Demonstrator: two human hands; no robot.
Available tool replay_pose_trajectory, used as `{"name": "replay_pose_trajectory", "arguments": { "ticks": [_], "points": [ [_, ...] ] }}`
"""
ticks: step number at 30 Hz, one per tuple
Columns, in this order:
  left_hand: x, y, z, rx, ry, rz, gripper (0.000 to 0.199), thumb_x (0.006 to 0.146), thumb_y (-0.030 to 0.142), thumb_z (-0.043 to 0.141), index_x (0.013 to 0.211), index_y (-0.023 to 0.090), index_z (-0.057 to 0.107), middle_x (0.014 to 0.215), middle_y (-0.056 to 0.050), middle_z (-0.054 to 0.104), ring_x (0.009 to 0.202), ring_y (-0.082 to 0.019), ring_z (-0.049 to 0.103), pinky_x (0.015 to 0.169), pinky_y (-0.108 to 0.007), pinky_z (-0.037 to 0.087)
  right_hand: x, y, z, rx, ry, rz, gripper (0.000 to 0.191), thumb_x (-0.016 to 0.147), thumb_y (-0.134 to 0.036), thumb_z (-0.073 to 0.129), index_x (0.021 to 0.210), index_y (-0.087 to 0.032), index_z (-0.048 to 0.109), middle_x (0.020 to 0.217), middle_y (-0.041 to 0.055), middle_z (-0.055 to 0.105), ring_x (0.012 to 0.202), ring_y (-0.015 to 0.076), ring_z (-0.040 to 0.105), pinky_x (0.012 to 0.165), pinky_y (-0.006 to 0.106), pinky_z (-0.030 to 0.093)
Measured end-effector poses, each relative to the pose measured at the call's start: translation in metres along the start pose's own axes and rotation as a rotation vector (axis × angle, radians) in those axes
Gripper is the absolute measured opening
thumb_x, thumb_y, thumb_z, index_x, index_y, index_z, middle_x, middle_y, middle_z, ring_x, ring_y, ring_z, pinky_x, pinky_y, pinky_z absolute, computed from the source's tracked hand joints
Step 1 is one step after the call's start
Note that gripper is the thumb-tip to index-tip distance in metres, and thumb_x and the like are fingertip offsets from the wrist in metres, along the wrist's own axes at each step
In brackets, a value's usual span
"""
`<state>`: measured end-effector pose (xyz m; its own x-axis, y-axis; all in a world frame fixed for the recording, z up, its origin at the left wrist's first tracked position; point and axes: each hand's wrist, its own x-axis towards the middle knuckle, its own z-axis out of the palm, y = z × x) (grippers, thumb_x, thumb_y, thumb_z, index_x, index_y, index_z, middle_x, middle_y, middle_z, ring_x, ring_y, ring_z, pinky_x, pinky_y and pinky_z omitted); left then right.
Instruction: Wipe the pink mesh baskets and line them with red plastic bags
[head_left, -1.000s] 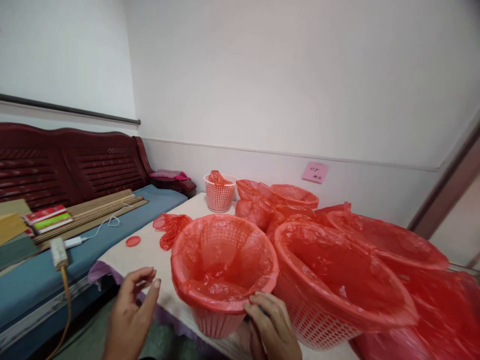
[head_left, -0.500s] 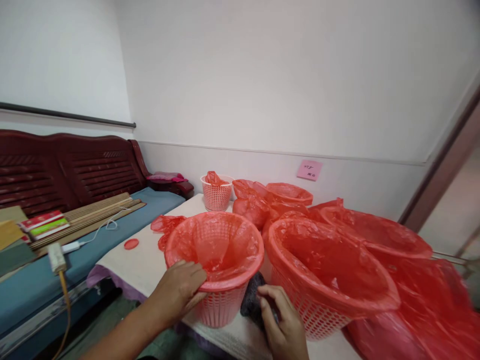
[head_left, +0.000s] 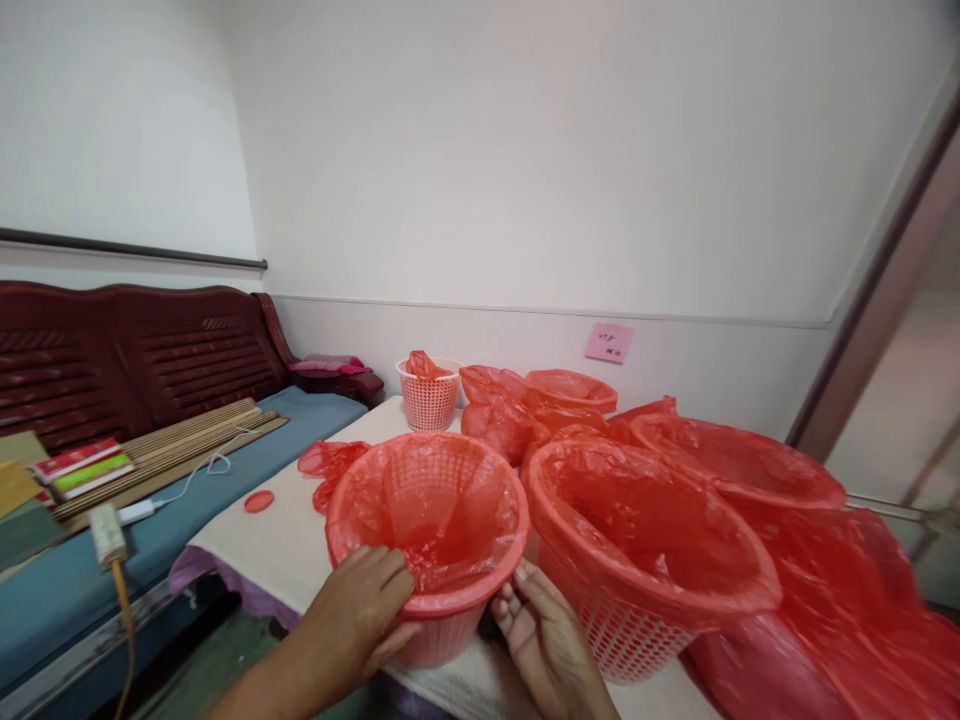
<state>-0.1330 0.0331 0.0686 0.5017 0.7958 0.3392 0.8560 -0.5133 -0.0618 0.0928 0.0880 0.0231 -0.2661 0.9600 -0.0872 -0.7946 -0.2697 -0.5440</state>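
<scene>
A pink perforated basket (head_left: 442,640) lined with a thin red plastic bag (head_left: 431,510) stands at the table's front edge. My left hand (head_left: 364,610) is closed on its near left rim, fingers over the top and thumb below. At the rim's right side, my right hand (head_left: 536,625) has its thumb and forefinger pinched at the edge, its other fingers curled. A dark object (head_left: 491,630) is mostly hidden behind the right hand. Just to the right stands a larger lined basket (head_left: 637,635).
More red-lined baskets (head_left: 739,465) and loose red bags (head_left: 847,570) fill the right. A small white-rimmed basket (head_left: 429,400) stands at the back. A red disc (head_left: 259,501) lies on the left of the table. A wooden bench (head_left: 180,350) is further left.
My right hand has moved from the dark object up to the basket's right rim. My left hand stays on the rim. The view has shifted slightly.
</scene>
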Motion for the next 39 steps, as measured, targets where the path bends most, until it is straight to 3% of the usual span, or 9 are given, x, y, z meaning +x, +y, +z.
{"name": "replay_pose_trajectory", "arguments": {
  "ticks": [4, 7, 15, 19, 25, 30, 32, 36, 39],
  "points": [
    [0.002, 0.008, -0.012, -0.011, 0.108, 0.082, 0.047, 0.087, 0.044, 0.056, 0.123, 0.016, 0.044, 0.111, -0.013, 0.061, 0.095, -0.028, 0.057, 0.08, -0.044, 0.047, 0.005, 0.004, -0.004, 0.006, 0.018, 0.004, 0.023, 0.07, -0.027, 0.08, 0.078, -0.019, 0.06, 0.068, -0.0049, 0.062, 0.061, 0.0072, 0.058, 0.059, 0.02, 0.048],
    [0.008, 0.014, -0.017, 0.025, 0.173, 0.115, 0.05, 0.087, 0.043, 0.058, 0.125, 0.014, 0.043, 0.11, -0.014, 0.063, 0.096, -0.029, 0.059, 0.083, -0.046, 0.049, 0.011, 0.002, -0.001, -0.033, 0.049, 0.005, 0.025, 0.069, -0.029, 0.08, 0.08, -0.018, 0.06, 0.065, -0.004, 0.063, 0.058, 0.0079, 0.058, 0.056, 0.02, 0.047],
    [0.017, 0.019, 0.003, 0.043, 0.116, 0.041, 0.017, 0.092, 0.02, 0.046, 0.106, 0.014, 0.055, 0.09, -0.01, 0.066, 0.08, -0.025, 0.06, 0.071, -0.043, 0.051, 0.016, -0.002, 0.0, -0.133, 0.021, -0.017, 0.023, 0.069, -0.028, 0.079, 0.075, -0.017, 0.06, 0.062, -0.0054, 0.06, 0.054, 0.0064, 0.054, 0.053, 0.018, 0.044],
    [0.015, 0.019, 0.005, -0.039, 0.062, 0.017, 0.018, 0.095, 0.024, 0.043, 0.103, 0.015, 0.057, 0.095, -0.01, 0.064, 0.084, -0.026, 0.058, 0.072, -0.043, 0.049, 0.009, -0.001, -0.008, -0.192, 0.062, -0.003, 0.028, 0.061, -0.03, 0.081, 0.067, -0.016, 0.057, 0.055, -0.0062, 0.055, 0.05, 0.0061, 0.051, 0.049, 0.017, 0.042],
    [0.014, 0.02, -0.011, -0.149, -0.031, -0.033, 0.022, 0.093, 0.033, 0.047, 0.106, 0.021, 0.059, 0.103, -0.009, 0.065, 0.09, -0.026, 0.059, 0.076, -0.042, 0.049, 0.006, 0.005, -0.026, -0.327, 0.085, 0.009, 0.028, 0.068, -0.036, 0.077, 0.072, -0.016, 0.058, 0.059, -0.0033, 0.059, 0.053, 0.0071, 0.054, 0.049, 0.017, 0.039],
    [0.046, 0.038, -0.032, -0.17, 0.049, -0.134, 0.063, 0.078, 0.049, 0.065, 0.13, 0.017, 0.049, 0.127, -0.017, 0.059, 0.112, -0.035, 0.056, 0.094, -0.051, 0.044, 0.011, 0.023, -0.05, -0.52, 0.097, 0.02, 0.031, 0.063, -0.04, 0.075, 0.07, -0.017, 0.056, 0.057, -0.0033, 0.06, 0.045, 0.0068, 0.05, 0.042, 0.017, 0.033],
    [0.066, 0.049, -0.032, -0.136, -0.053, -0.199, 0.063, 0.075, 0.049, 0.067, 0.123, 0.01, 0.055, 0.12, -0.023, 0.062, 0.108, -0.04, 0.058, 0.089, -0.055, 0.045, 0.013, 0.034, -0.063, -0.591, 0.094, 0.019, 0.03, 0.061, -0.04, 0.073, 0.07, -0.018, 0.056, 0.055, -0.0033, 0.059, 0.042, 0.0078, 0.049, 0.04, 0.018, 0.033],
    [0.084, 0.059, -0.016, -0.075, -0.332, -0.234, 0.026, 0.084, 0.024, 0.051, 0.094, 0.008, 0.069, 0.087, -0.022, 0.072, 0.079, -0.041, 0.069, 0.065, -0.051, 0.051, 0.014, 0.056, -0.093, -0.736, 0.132, -0.009, 0.036, 0.059, -0.052, 0.068, 0.065, -0.02, 0.052, 0.047, -0.0041, 0.054, 0.035, 0.0086, 0.044, 0.036, 0.02, 0.027],
    [0.078, 0.05, -0.008, -0.057, -0.348, -0.212, 0.024, 0.082, 0.014, 0.047, 0.091, 0.01, 0.069, 0.084, -0.02, 0.073, 0.075, -0.04, 0.07, 0.06, -0.047, 0.051, 0.002, 0.062, -0.108, -0.959, 0.097, -0.125, 0.039, 0.071, -0.058, 0.061, 0.063, -0.021, 0.051, 0.046, -0.0049, 0.051, 0.038, 0.0105, 0.048, 0.04, 0.023, 0.034]
  ]
}}
